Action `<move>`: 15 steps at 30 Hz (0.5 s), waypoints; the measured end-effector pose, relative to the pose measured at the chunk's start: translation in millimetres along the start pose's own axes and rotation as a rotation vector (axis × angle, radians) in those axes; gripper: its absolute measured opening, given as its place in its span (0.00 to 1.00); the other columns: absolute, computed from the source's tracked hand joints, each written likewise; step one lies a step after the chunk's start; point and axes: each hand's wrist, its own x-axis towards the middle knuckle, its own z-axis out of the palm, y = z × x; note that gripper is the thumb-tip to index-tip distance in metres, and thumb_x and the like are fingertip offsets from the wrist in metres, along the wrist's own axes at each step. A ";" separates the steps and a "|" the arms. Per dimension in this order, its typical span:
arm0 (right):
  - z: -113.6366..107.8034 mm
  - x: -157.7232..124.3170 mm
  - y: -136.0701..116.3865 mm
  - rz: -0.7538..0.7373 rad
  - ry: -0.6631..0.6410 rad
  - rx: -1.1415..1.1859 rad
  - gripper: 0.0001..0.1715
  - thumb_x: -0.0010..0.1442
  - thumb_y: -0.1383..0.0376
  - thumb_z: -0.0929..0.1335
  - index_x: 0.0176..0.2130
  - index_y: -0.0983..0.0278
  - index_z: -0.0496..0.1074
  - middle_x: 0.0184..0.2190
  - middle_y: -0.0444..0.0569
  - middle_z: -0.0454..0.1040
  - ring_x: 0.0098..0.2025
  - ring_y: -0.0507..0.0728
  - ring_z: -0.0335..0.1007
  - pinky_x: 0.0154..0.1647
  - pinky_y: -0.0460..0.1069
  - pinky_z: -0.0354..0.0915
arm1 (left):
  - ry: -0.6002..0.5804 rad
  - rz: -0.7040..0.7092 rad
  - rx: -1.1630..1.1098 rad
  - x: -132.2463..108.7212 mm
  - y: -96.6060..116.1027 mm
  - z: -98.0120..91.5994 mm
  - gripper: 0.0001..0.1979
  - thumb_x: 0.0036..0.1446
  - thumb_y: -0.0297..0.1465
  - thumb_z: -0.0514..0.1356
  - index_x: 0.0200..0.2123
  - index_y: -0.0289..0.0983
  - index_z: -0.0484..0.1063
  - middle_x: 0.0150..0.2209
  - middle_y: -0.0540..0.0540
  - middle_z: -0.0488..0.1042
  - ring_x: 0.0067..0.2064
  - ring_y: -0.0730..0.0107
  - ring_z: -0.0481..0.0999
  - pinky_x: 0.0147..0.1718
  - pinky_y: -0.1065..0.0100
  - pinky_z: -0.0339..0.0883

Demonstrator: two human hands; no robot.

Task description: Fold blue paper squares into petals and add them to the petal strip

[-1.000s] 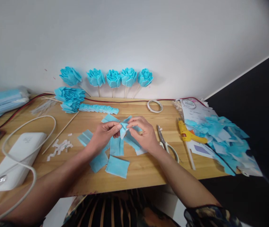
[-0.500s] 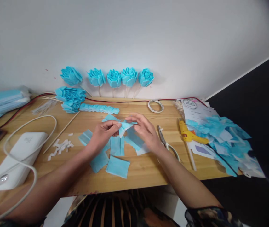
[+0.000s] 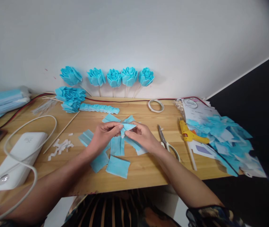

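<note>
Blue fabric (image 3: 129,126), thin and folded to a point, was held above the wooden table (image 3: 144,176) between your left hand (image 3: 103,134) and right hand (image 3: 144,136), each pinching it with thumb and fingers. Folding appeared to be the step underway, and the next move seemed to call for a firm grip and a clean crease. Flat, matte rectangles (image 3: 117,166) lay below; farther back, near ruffled flowers (image 3: 129,76) by a smooth pale wall (image 3: 184,47), ran a pleated strip (image 3: 99,108). Metal-bladed scissors (image 3: 162,135) rested to your right.
</note>
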 end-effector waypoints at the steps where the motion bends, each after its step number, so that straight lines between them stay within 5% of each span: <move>1: 0.2 -0.1 0.1 -0.004 0.007 0.003 0.14 0.54 0.56 0.71 0.34 0.64 0.70 0.28 0.43 0.70 0.30 0.51 0.65 0.32 0.47 0.63 | -0.002 -0.005 -0.001 0.0 0.0 0.0 0.13 0.51 0.41 0.63 0.25 0.36 0.77 0.21 0.51 0.69 0.26 0.73 0.66 0.27 0.71 0.63; 8: -1.2 -0.4 -1.5 -0.040 0.034 -0.020 0.14 0.54 0.56 0.70 0.30 0.64 0.69 0.25 0.43 0.68 0.27 0.51 0.62 0.29 0.47 0.60 | -0.059 -0.050 -0.060 -2.0 1.1 0.2 0.14 0.53 0.40 0.63 0.24 0.36 0.75 0.21 0.51 0.70 0.26 0.73 0.66 0.29 0.71 0.62; 15: -4.9 -1.1 -4.1 -0.059 0.056 -0.033 0.13 0.53 0.56 0.70 0.29 0.64 0.69 0.24 0.43 0.69 0.28 0.51 0.64 0.30 0.48 0.62 | -0.177 -0.119 -0.423 3.1 -7.7 1.7 0.19 0.57 0.45 0.57 0.28 0.35 0.74 0.24 0.48 0.71 0.27 0.71 0.68 0.27 0.69 0.60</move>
